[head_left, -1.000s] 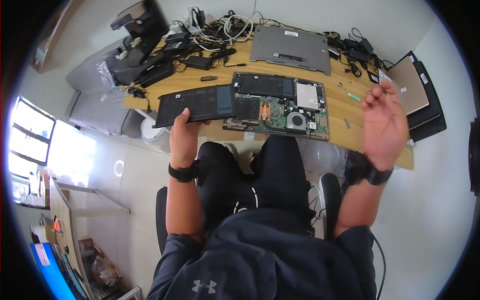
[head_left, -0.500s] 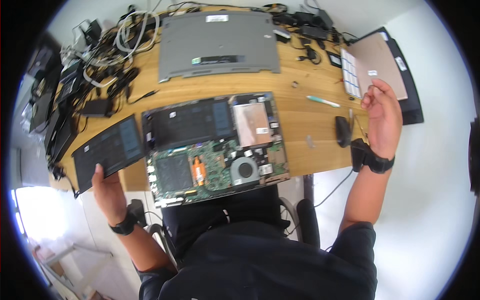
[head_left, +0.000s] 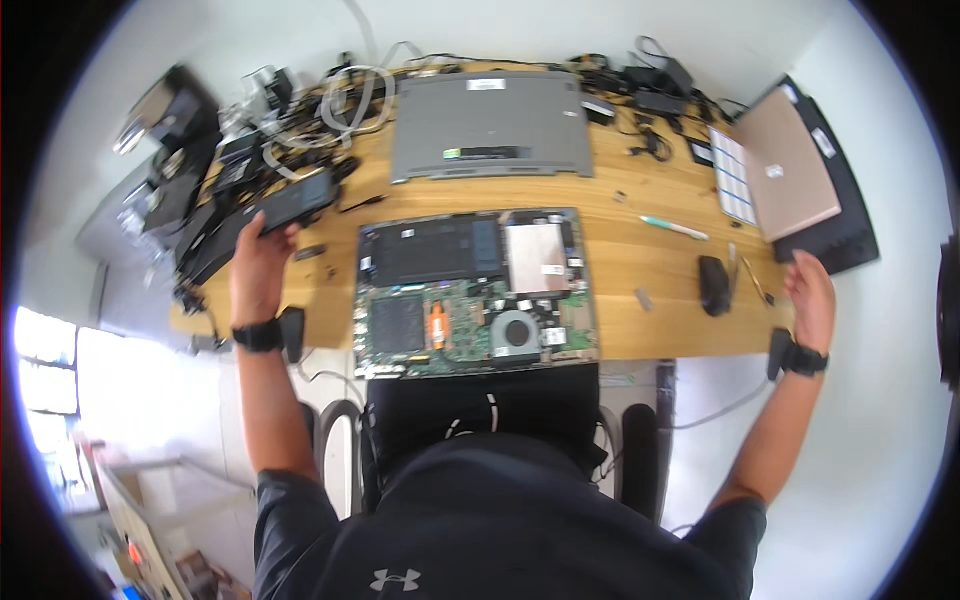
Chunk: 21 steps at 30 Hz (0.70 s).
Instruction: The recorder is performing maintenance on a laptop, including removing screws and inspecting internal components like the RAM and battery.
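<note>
The left hand (head_left: 262,268) has its grip clamped on the near edge of a black laptop battery (head_left: 300,200), thumb uppermost, beside tangled cables (head_left: 345,100) at the table's (head_left: 625,275) left. The right hand's (head_left: 812,305) grip is free, fingers loosely curled near the right edge; an opened laptop base (head_left: 468,315) lies between both hands.

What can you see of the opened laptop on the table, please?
The opened laptop lies flat on the wooden table, insides up, its near edge appearing to jut past the table's edge. A black battery fills much of its far left, beside a pale, metallic-looking plate. Nearer are a green circuit board, an orange strip and a grey fan with a dark centre. Neither the left hand nor the right hand touches it.
</note>
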Tool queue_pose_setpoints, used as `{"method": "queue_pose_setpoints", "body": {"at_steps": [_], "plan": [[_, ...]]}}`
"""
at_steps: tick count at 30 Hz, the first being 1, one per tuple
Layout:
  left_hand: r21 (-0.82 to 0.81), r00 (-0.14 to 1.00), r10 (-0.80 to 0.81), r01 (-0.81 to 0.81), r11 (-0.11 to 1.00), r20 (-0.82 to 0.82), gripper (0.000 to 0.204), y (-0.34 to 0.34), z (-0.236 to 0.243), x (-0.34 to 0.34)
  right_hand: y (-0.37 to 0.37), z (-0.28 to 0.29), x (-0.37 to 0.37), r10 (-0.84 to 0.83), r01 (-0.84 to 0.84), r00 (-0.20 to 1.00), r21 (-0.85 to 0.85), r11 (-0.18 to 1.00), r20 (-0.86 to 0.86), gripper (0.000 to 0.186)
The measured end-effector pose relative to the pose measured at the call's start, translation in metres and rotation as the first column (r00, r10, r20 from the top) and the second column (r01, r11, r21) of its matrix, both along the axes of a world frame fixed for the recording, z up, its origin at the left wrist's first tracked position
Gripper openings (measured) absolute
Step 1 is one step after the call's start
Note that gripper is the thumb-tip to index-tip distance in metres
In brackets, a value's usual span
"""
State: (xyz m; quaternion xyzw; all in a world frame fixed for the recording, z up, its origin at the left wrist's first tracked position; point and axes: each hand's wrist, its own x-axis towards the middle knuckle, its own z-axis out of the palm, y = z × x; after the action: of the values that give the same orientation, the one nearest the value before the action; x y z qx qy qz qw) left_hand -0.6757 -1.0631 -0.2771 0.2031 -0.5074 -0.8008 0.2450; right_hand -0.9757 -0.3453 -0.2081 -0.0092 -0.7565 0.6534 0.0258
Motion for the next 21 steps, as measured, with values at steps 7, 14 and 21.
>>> {"method": "queue_pose_setpoints", "body": {"at_steps": [7,14,21], "plan": [[-0.032,0.993,-0.103,0.105,0.994,0.057,0.037,0.006,0.013,-0.02,0.005,-0.001,0.004,0.112,-0.112,0.994,-0.021,0.994,0.017,0.024],[-0.071,0.985,-0.051,0.064,0.995,0.164,0.036,0.001,0.018,-0.045,-0.118,0.032,0.051,0.435,-0.439,0.896,-0.017,0.899,-0.092,0.017],[-0.019,0.974,-0.042,0.047,0.999,0.223,0.039,-0.043,-0.01,-0.044,-0.214,0.05,0.067,0.595,-0.586,0.803,0.194,0.787,0.013,0.016]]}}
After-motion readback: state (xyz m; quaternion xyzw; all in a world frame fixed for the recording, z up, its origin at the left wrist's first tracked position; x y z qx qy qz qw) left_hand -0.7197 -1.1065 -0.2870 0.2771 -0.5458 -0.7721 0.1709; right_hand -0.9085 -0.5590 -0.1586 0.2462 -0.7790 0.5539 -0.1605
